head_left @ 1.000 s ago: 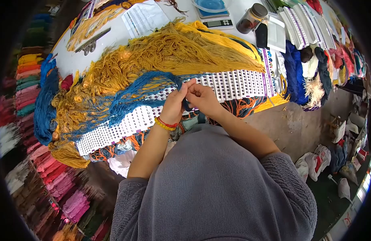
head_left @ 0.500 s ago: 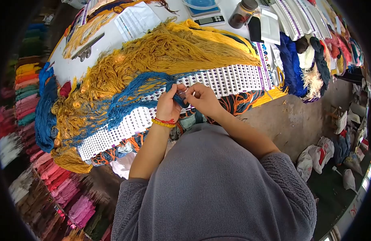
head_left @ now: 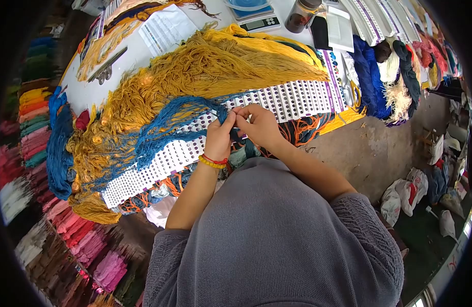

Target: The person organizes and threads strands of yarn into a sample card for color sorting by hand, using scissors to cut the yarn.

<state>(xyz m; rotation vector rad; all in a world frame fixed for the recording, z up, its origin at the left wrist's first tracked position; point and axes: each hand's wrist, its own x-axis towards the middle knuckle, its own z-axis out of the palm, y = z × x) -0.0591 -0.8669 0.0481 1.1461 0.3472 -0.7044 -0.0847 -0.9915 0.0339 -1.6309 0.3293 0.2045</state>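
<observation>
My left hand (head_left: pixel 218 139), with red and yellow bands at its wrist, is closed around the gathered end of a blue yarn hank (head_left: pixel 167 115). The hank's loose strands trail left over a white card strip with rows of dark dots (head_left: pixel 297 102). The fingertips of my right hand (head_left: pixel 260 126) are pinched and meet the left thumb and forefinger at the gathered end. Whatever is between the right fingertips is too small to make out. Behind the hands lies a large heap of mustard yarn (head_left: pixel 195 64).
Scissors (head_left: pixel 352 94) lie at the card's right end, near royal blue yarn (head_left: pixel 369 79). Farther back are a digital scale (head_left: pixel 259 23), a dark jar (head_left: pixel 301 18) and a printed sheet (head_left: pixel 167 28). Coloured yarn stacks (head_left: pixel 87 245) stand at left; bags (head_left: pixel 404 192) lie on the floor at right.
My right fingertips have come in against the left thumb and forefinger, closing the small gap between the hands. The left hand has turned slightly, its thumb now over the yarn.
</observation>
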